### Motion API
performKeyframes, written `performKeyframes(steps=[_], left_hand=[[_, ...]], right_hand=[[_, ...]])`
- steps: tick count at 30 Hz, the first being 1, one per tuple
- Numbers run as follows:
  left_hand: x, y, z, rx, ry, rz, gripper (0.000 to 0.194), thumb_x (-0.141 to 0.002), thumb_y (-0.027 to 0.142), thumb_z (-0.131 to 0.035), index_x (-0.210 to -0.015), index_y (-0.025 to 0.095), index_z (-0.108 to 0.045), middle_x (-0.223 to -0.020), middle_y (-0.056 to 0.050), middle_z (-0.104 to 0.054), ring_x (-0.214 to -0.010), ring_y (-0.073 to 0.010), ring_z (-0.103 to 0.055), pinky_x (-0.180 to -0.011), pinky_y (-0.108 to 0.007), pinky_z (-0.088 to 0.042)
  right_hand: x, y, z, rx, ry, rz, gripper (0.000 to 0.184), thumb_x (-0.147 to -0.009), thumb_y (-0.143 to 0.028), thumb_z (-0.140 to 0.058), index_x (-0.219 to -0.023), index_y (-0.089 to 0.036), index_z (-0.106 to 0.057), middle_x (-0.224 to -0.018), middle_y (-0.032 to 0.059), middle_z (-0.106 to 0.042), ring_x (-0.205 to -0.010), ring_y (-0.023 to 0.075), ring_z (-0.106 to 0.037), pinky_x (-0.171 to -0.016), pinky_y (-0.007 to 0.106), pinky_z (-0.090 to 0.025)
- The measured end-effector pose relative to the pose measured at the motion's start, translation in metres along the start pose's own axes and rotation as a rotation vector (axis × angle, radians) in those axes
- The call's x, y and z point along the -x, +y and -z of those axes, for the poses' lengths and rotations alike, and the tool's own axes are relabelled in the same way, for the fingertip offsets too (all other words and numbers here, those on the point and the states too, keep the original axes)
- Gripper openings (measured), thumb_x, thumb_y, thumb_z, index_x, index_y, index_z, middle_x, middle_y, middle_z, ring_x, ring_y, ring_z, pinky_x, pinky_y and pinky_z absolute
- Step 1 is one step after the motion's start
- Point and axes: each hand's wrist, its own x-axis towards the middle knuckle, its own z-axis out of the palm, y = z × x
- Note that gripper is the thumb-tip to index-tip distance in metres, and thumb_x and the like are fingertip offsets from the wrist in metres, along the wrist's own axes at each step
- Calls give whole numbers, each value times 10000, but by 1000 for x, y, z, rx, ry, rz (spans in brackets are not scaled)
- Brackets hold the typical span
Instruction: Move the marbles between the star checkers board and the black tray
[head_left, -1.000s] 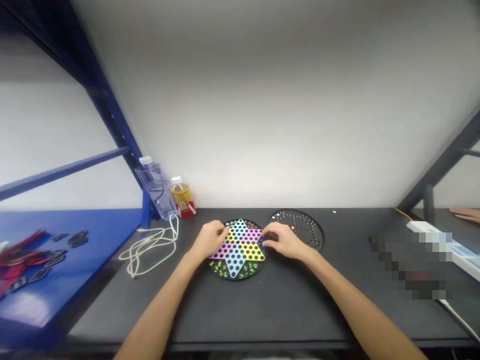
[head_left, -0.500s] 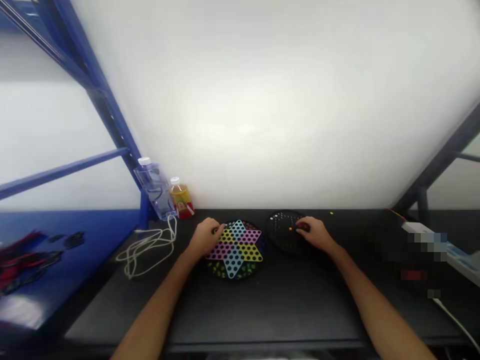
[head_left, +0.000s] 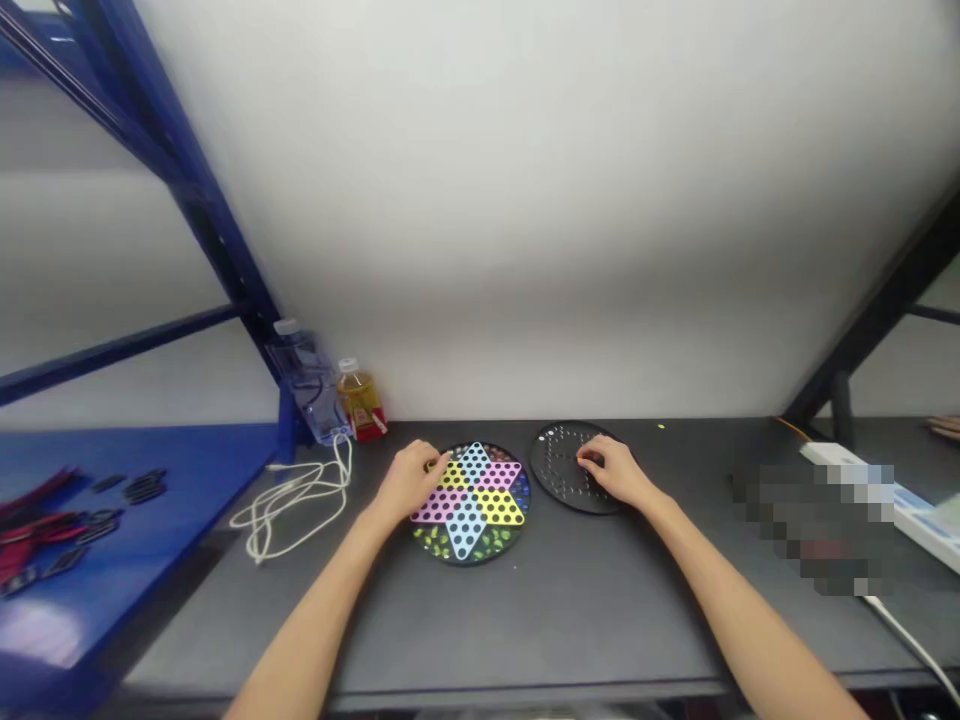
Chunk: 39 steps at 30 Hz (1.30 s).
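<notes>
The right hand (head_left: 611, 468) is over the round black disc with rows of small white marks (head_left: 559, 480), thumb and fingertips pinched together; whether they grip anything is unclear. The left hand (head_left: 411, 478), fingers curled, touches the left edge of the round game board with a pastel star (head_left: 466, 525). Coloured pieces lie around the star, whose holes look unfilled.

A single head-worn camera looks forward and down from above the near table edge (head_left: 420, 690), fairly close.
</notes>
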Motion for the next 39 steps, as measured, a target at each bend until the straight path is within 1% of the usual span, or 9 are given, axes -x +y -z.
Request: performKeyframes(steps=[2, 5, 10, 14, 21, 28, 33, 36, 39], left_hand=[[0, 0, 0, -3, 2, 5, 386, -921, 400, -458, -630, 188, -596, -692, -43, -613, -720, -174, -546, -710, -296, -411], [0, -2, 0, -2, 12, 14, 384, -917, 401, -463, -627, 189, -598, -688, -45, -612, -711, -174, -546, -703, -295, -412], [1, -2, 1, -8, 11, 16, 369, -917, 392, -464, -644, 190, -609, -698, -41, -613, -712, -170, -551, -699, -293, -414], [2, -1, 1, -12, 24, 15, 360, -912, 375, -473, -635, 189, -608, -693, -41, -609, -710, -169, -549, -699, -294, -414], [3, -1, -1, -24, 18, 7, 372, -922, 369, -461, -624, 189, -592, -678, -40, -601, -703, -167, -541, -692, -293, -408], [2, 1, 1, -22, 1, 7, 385, -929, 384, -446, -627, 193, -589, -700, -51, -616, -729, -179, -555, -707, -303, -416], [2, -1, 0, -34, -3, 18, 377, -924, 388, -447, -638, 192, -595, -707, -48, -622, -737, -180, -556, -718, -305, -421], [1, -5, 0, -25, -3, 22, 370, -924, 385, -440, -656, 195, -609, -729, -50, -634, -761, -186, -562, -743, -312, -428], [-1, -8, 1, -18, 7, 31, 356, -915, 403, -455, -686, 194, -630, -761, -58, -646, -781, -198, -563, -752, -324, -433]], right_hand=[[-2, -12, -1, -20, 31, -10, 126, -830, -264, -598, -844, -198, -705, -846, 50, -653, -776, 184, -595, -758, 325, -462], [-10, -50, -7, -125, 64, -1, 129, -845, -267, -597, -861, -197, -704, -845, 38, -661, -729, 162, -589, -719, 303, -462], [-32, -131, -37, -276, -72, 177, 96, -830, -238, -641, -848, -194, -724, -828, 30, -664, -698, 130, -580, -693, 258, -454], [-46, -161, -65, -247, -168, 272, 106, -800, -226, -675, -875, -205, -748, -814, 31, -678, -731, 142, -593, -704, 251, -450], [-51, -165, -83, -140, -273, 233, 112, -799, -211, -658, -821, -198, -768, -803, 36, -702, -739, 150, -603, -740, 253, -449], [-24, -179, -66, 190, -227, 485, 225, -916, -209, -490, -948, -170, -709, -948, 98, -654, -938, 217, -548, -846, 344, -411], [-9, -184, -51, 239, -206, 507, 265, -952, -280, -460, -1138, -182, -621, -1087, 116, -618, -1040, 243, -496, -917, 410, -378], [-10, -166, -35, 167, -113, 415, 322, -958, -285, -445, -1237, -196, -579, -1161, 118, -603, -1080, 250, -486, -930, 420, -381], [-10, -118, -11, 163, 23, 260, 318, -944, -254, -447, -1214, -194, -604, -1152, 122, -614, -1086, 264, -492, -949, 442, -378]])
